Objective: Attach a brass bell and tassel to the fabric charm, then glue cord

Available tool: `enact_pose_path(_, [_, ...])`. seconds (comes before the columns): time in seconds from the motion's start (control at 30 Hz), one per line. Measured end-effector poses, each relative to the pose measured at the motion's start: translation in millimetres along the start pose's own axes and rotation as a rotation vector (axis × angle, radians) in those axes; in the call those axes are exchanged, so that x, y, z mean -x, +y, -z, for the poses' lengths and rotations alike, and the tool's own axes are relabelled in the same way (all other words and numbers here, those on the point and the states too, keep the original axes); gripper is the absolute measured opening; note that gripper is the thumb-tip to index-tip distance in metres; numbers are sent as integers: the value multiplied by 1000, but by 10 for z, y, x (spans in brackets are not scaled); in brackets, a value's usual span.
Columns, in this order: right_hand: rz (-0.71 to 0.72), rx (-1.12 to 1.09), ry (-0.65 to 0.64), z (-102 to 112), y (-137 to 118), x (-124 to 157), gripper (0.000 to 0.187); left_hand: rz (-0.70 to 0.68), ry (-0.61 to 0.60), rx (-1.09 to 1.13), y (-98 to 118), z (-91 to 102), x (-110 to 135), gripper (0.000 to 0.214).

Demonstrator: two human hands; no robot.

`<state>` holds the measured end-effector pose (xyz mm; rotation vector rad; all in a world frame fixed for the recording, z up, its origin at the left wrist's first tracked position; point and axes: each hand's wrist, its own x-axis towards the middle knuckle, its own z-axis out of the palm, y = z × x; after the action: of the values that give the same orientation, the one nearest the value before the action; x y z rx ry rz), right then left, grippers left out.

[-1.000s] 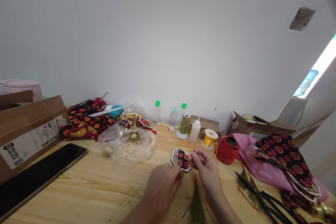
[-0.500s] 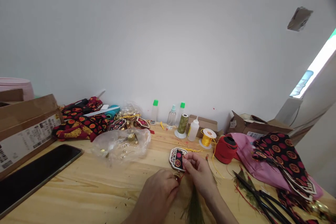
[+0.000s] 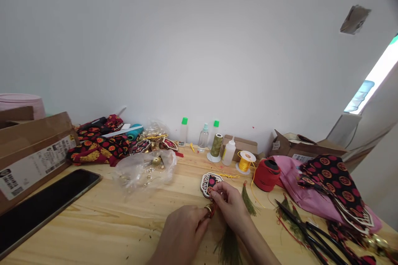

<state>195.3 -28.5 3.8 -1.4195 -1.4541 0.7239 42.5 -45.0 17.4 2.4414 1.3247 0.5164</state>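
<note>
A fabric-faced pendant (image 3: 207,182) with a pale fretwork border lies on the wooden table, its right side partly behind my right hand. Below it, a small brass bell (image 3: 210,209) is gripped between the thumb and fingers of my left hand (image 3: 185,232). My right hand (image 3: 231,205) is closed in a pinch at the pendant's lower edge, by a bit of red cord (image 3: 215,207). Under that hand and wrist, an olive-green tassel (image 3: 230,246) spreads out; its top is hidden. Whether cord and tassel are joined I cannot tell.
Another green tassel (image 3: 248,201) lies to the right, near black scissors (image 3: 306,230). Behind stand a red thread spool (image 3: 266,176), a yellow spool (image 3: 245,163) and a squeeze bottle (image 3: 229,152). A plastic bag (image 3: 146,169) and a phone (image 3: 46,207) lie left.
My right fingertips have shifted left and slightly down over the pendant's lower edge. The tassel to the right of that hand now shows more fully. My left hand still grips the bell.
</note>
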Motion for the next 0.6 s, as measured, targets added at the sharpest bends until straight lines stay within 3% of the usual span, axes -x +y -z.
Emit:
enact_pose_path(0.23, [12,-87,-78,-58,11,31,6,17,-85,-145,38,-13,-102,18])
enact_pose_path(0.43, [109,150,-31,-32,-53,75,10,25,-116,-273,127,111,-111,24])
enact_pose_path(0.6, [138,214,-34,-18,-81,83,12,41,-112,-323,177,159,-97,23])
